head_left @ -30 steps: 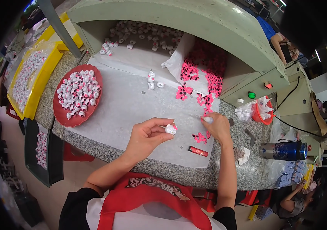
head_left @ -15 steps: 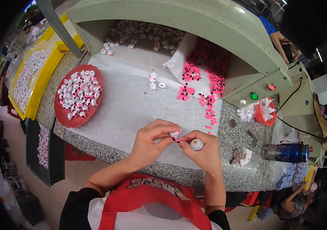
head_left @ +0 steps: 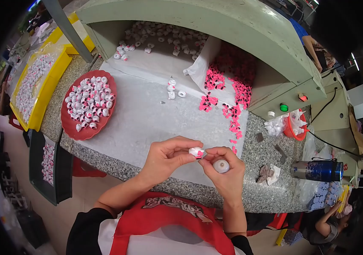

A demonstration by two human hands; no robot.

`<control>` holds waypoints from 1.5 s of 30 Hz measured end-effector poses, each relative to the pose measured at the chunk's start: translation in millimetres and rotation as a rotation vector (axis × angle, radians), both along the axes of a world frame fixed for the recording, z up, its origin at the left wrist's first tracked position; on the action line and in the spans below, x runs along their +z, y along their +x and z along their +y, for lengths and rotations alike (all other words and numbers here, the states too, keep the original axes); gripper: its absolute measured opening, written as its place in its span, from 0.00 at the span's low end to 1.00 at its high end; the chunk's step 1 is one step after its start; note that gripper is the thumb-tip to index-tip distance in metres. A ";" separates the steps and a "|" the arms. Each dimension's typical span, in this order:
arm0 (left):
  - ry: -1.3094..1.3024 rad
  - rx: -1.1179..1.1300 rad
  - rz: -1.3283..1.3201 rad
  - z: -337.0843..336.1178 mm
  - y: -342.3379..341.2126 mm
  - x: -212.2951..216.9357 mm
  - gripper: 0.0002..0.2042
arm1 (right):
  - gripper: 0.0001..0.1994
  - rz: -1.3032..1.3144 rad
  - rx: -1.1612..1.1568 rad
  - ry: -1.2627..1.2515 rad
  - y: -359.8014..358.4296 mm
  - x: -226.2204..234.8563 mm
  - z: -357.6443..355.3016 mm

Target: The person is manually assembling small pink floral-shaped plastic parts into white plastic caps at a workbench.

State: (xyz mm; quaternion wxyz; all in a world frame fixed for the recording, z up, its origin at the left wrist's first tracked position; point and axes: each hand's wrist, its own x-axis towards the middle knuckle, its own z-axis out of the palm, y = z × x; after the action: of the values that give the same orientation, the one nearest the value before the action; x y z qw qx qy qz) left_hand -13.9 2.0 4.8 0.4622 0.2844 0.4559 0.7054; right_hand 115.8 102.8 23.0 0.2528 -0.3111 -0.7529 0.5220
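Between the thumb and fingers of my left hand is a small white figurine piece with a pink part on its side. My right hand has its thumb and forefinger pinched right beside that piece; whether they grip anything is hidden. A small white squeeze bottle is tucked in the palm and fingers of the same hand, its round end facing up. Ahead of my hands, several white pieces stand on the white paper. Small pink-and-black parts trail over the paper's right side.
A red plate heaped with white-and-pink pieces sits at left, near a yellow tray. Beyond the paper stands a pale green metal housing with more pieces inside. A blue tumbler lies at right, near a red basket.
The pink-and-black part that was between my fingertips now appears against the white piece. The white piece has turned, showing pink. My right fingertips have shifted slightly upward and right.
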 end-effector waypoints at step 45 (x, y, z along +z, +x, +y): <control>-0.005 0.001 -0.078 -0.1 2.6 4.5 0.12 | 0.09 0.343 0.052 -0.599 -10.0 -23.4 1.2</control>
State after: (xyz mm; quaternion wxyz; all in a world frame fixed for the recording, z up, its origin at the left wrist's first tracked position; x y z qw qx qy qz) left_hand -11.3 1.9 9.3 0.4801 0.2551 0.4395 0.7151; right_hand 105.8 104.0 -0.3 0.2595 -0.2599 -0.5203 0.7709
